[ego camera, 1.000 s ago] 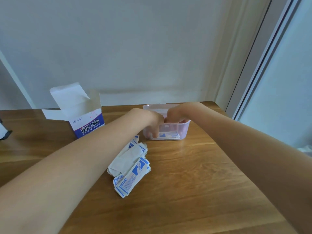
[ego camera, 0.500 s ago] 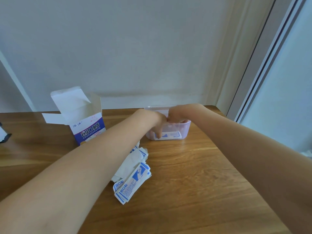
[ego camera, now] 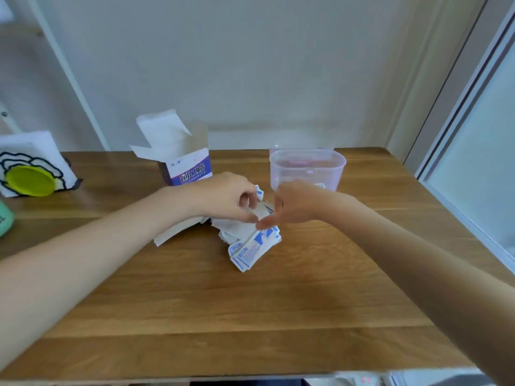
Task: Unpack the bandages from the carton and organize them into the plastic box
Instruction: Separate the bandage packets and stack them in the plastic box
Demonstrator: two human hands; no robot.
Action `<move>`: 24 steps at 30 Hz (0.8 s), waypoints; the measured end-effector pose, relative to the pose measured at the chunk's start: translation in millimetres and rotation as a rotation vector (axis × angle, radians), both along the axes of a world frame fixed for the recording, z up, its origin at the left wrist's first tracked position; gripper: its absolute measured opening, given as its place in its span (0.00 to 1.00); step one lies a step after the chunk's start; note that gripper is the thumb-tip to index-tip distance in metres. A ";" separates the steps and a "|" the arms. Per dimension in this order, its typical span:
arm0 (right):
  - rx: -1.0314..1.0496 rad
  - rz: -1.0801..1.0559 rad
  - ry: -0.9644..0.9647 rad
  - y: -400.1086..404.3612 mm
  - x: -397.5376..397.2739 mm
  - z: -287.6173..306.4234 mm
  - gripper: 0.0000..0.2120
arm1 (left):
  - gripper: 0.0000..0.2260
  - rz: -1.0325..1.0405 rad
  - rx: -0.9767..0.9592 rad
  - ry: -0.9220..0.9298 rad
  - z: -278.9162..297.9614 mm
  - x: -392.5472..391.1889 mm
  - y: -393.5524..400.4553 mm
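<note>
Over the loose heap of white-and-blue wrapped bandages (ego camera: 252, 243) on the wooden table (ego camera: 250, 316), my left hand (ego camera: 225, 200) and right hand (ego camera: 295, 203) curl in, fingers pinching wrappers from both sides to gather a bunch. The clear plastic box (ego camera: 306, 169) waits just behind; the opened white-and-blue carton (ego camera: 184, 160) stands beside it. A pale wall backs the table.

On the table (ego camera: 306, 302) I see the open carton (ego camera: 186, 165) back left, the plastic box (ego camera: 306, 168) to its right, and the bandage pile (ego camera: 250, 243) in front, between them.
</note>
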State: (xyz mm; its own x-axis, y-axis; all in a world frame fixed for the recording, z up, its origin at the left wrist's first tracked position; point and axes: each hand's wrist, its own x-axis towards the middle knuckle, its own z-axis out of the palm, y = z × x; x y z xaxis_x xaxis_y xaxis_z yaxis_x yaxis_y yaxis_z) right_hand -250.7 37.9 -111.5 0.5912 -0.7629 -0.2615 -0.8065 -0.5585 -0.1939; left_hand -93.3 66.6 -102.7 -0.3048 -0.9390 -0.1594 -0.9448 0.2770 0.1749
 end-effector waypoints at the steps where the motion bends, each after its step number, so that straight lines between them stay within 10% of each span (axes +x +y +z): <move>1: 0.024 -0.013 0.012 1.5 1.6 -11.9 0.22 | 0.15 0.006 0.050 0.029 -6.3 -0.8 7.4; 12: 0.267 -0.430 -0.640 -11.8 -14.5 -30.1 0.10 | 0.15 0.051 0.064 0.117 -33.8 -4.4 1.9; 24: 0.399 -0.637 -1.233 -17.8 -29.5 -14.5 0.04 | 0.06 0.388 0.181 0.757 -27.8 2.5 -4.2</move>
State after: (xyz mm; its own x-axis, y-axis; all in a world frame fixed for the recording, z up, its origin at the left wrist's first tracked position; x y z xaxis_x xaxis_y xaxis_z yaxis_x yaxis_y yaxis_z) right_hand -280.2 20.1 -125.9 0.1873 -0.9772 -0.1001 -0.1004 0.0823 -0.9915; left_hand -90.7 62.4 -130.5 -0.0530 -0.9782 -0.2006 -0.5784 -0.1337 0.8047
